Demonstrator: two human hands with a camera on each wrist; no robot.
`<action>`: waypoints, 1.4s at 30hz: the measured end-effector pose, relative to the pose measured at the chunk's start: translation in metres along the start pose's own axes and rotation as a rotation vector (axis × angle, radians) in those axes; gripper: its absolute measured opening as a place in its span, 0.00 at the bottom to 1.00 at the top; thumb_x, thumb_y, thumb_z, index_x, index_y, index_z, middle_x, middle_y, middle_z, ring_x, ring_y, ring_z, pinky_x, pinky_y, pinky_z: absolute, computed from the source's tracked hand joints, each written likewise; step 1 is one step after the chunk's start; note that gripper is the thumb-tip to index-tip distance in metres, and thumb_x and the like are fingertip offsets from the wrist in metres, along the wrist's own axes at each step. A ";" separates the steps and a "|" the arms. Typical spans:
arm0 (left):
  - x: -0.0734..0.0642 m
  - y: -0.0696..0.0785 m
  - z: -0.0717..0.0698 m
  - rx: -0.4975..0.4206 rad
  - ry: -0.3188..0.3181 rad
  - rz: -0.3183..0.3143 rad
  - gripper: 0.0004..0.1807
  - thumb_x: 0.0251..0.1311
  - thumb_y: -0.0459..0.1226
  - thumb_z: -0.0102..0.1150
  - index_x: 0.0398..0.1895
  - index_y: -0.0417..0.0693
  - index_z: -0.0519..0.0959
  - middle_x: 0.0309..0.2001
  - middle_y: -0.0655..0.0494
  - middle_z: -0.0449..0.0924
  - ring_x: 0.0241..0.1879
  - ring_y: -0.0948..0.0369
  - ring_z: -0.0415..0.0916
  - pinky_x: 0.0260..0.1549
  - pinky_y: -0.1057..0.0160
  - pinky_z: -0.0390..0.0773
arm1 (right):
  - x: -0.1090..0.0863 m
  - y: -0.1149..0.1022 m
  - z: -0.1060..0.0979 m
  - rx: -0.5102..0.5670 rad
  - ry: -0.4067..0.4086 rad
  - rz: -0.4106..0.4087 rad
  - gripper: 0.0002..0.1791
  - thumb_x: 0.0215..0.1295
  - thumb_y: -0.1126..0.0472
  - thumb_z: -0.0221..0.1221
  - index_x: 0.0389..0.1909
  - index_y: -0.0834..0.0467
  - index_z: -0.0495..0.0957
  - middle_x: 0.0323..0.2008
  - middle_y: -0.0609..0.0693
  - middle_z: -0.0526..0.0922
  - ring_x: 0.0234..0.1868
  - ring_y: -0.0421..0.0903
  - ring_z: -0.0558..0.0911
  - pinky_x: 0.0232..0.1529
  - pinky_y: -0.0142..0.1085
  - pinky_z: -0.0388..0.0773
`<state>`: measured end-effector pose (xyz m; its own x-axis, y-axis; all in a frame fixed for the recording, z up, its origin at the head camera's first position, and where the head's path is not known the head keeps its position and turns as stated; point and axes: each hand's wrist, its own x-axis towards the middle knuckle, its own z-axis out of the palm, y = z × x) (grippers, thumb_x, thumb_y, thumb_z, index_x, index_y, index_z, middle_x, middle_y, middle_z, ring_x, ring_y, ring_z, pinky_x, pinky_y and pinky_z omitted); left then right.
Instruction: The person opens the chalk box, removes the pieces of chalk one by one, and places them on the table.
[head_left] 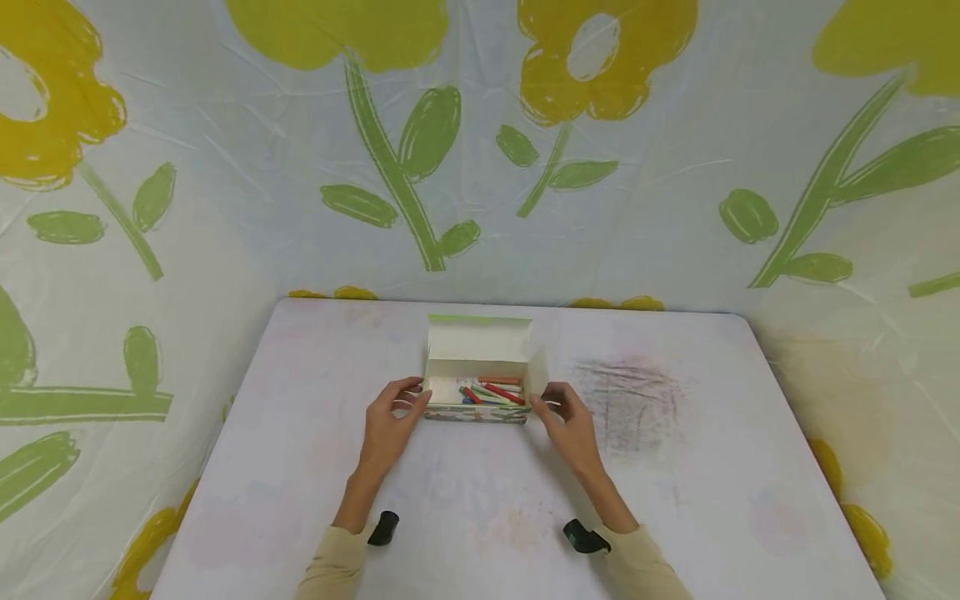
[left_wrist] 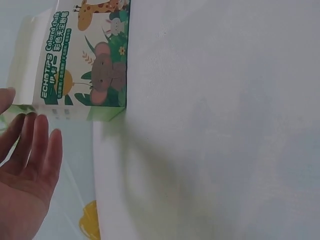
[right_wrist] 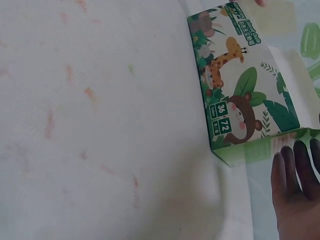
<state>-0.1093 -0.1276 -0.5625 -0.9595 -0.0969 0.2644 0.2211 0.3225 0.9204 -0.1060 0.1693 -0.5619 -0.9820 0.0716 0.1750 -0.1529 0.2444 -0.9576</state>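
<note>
A colored chalk box (head_left: 476, 413) stands on the table with its lid raised at the back. Chalk sticks (head_left: 501, 394) in red, green, orange and other colors lie loose inside, mostly toward the right half. My left hand (head_left: 387, 427) holds the box's left end, thumb at the near corner and fingers along the outside. At the opposite end, my right hand (head_left: 573, 429) grips the upright side flap (head_left: 537, 372) between thumb and fingers. Cartoon animals cover the box front (left_wrist: 100, 65) in the left wrist view. The right thumb is hidden in the right wrist view.
The white table (head_left: 480, 500) has rounded far corners and faint color stains. A dark scribbled smudge (head_left: 637, 404) marks its surface right of the box. Flower-printed sheeting (head_left: 637, 217) hangs behind the table and along both sides.
</note>
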 end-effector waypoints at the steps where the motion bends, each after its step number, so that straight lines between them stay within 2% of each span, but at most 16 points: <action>1: -0.001 -0.001 -0.001 -0.004 0.007 -0.012 0.18 0.65 0.39 0.71 0.54 0.41 0.83 0.44 0.52 0.85 0.40 0.59 0.82 0.40 0.62 0.84 | -0.001 0.001 -0.001 0.003 0.002 0.009 0.14 0.70 0.62 0.66 0.50 0.66 0.78 0.45 0.57 0.82 0.46 0.42 0.82 0.52 0.27 0.78; 5: -0.003 -0.002 -0.005 -0.006 0.030 -0.057 0.15 0.66 0.40 0.70 0.51 0.42 0.85 0.42 0.53 0.86 0.39 0.59 0.82 0.40 0.64 0.83 | -0.004 0.003 -0.004 0.066 -0.003 0.032 0.10 0.72 0.65 0.64 0.45 0.68 0.76 0.42 0.63 0.83 0.44 0.53 0.85 0.48 0.29 0.81; 8: -0.004 -0.003 -0.006 0.006 0.039 -0.091 0.12 0.67 0.42 0.70 0.47 0.44 0.86 0.40 0.54 0.86 0.39 0.59 0.82 0.40 0.63 0.84 | -0.006 0.005 -0.006 0.127 -0.017 0.049 0.09 0.73 0.66 0.62 0.42 0.70 0.75 0.40 0.67 0.84 0.42 0.60 0.85 0.46 0.34 0.84; 11: -0.005 -0.005 -0.006 0.015 0.046 -0.122 0.12 0.67 0.42 0.69 0.44 0.42 0.86 0.39 0.52 0.87 0.39 0.57 0.83 0.41 0.59 0.84 | -0.007 0.008 -0.008 0.151 -0.017 0.079 0.11 0.74 0.64 0.61 0.42 0.71 0.76 0.40 0.68 0.85 0.41 0.59 0.86 0.45 0.40 0.86; 15: -0.007 -0.006 -0.006 0.011 0.055 -0.170 0.13 0.67 0.41 0.69 0.41 0.38 0.86 0.38 0.49 0.87 0.39 0.55 0.84 0.41 0.61 0.84 | -0.009 0.013 -0.008 0.140 0.004 0.160 0.14 0.75 0.60 0.62 0.46 0.71 0.79 0.40 0.67 0.86 0.40 0.51 0.87 0.45 0.41 0.86; 20: -0.010 -0.009 -0.005 -0.088 0.046 -0.262 0.14 0.68 0.40 0.68 0.40 0.34 0.86 0.37 0.42 0.87 0.38 0.53 0.84 0.37 0.70 0.81 | -0.011 0.015 -0.006 0.190 0.031 0.313 0.18 0.74 0.56 0.63 0.48 0.70 0.79 0.41 0.60 0.87 0.40 0.42 0.86 0.46 0.38 0.85; 26: -0.011 -0.013 -0.002 -0.250 0.036 -0.371 0.16 0.70 0.39 0.65 0.40 0.28 0.83 0.38 0.32 0.85 0.36 0.47 0.84 0.36 0.63 0.85 | -0.013 0.015 -0.003 0.326 0.017 0.441 0.22 0.75 0.54 0.61 0.50 0.72 0.77 0.40 0.52 0.88 0.42 0.43 0.86 0.50 0.37 0.84; 29: -0.013 -0.014 0.001 -0.304 0.028 -0.437 0.17 0.71 0.40 0.64 0.41 0.28 0.82 0.38 0.35 0.86 0.36 0.52 0.85 0.36 0.62 0.86 | -0.014 0.017 -0.003 0.388 -0.003 0.495 0.23 0.75 0.52 0.62 0.51 0.71 0.77 0.40 0.51 0.87 0.43 0.44 0.86 0.49 0.38 0.84; 33: -0.016 -0.018 0.005 -0.379 0.001 -0.495 0.20 0.73 0.43 0.62 0.40 0.29 0.81 0.36 0.40 0.86 0.34 0.56 0.84 0.35 0.64 0.85 | -0.015 0.020 -0.002 0.490 -0.025 0.563 0.24 0.74 0.50 0.62 0.51 0.70 0.77 0.39 0.51 0.87 0.44 0.44 0.86 0.48 0.37 0.85; 37: -0.019 -0.020 0.007 -0.450 -0.021 -0.525 0.22 0.73 0.45 0.62 0.40 0.29 0.80 0.35 0.44 0.85 0.34 0.58 0.82 0.36 0.65 0.85 | -0.015 0.023 -0.001 0.595 -0.076 0.622 0.24 0.77 0.51 0.59 0.57 0.69 0.76 0.42 0.52 0.88 0.47 0.45 0.87 0.51 0.37 0.84; 40: -0.020 -0.022 0.008 -0.467 -0.030 -0.533 0.23 0.73 0.47 0.62 0.41 0.29 0.80 0.35 0.47 0.84 0.35 0.59 0.82 0.36 0.65 0.85 | -0.016 0.025 -0.001 0.630 -0.109 0.650 0.24 0.78 0.51 0.58 0.59 0.70 0.75 0.45 0.54 0.88 0.51 0.46 0.87 0.53 0.38 0.84; 42: -0.020 -0.022 0.008 -0.466 -0.031 -0.551 0.24 0.72 0.48 0.62 0.43 0.30 0.80 0.35 0.48 0.84 0.35 0.59 0.82 0.36 0.65 0.85 | -0.016 0.024 -0.002 0.619 -0.123 0.641 0.25 0.78 0.50 0.58 0.58 0.70 0.75 0.46 0.56 0.88 0.52 0.47 0.87 0.54 0.39 0.83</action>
<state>-0.0962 -0.1250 -0.5910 -0.9562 -0.1005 -0.2751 -0.2512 -0.2013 0.9468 -0.0938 0.1761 -0.5877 -0.8988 -0.0984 -0.4272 0.4312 -0.3744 -0.8209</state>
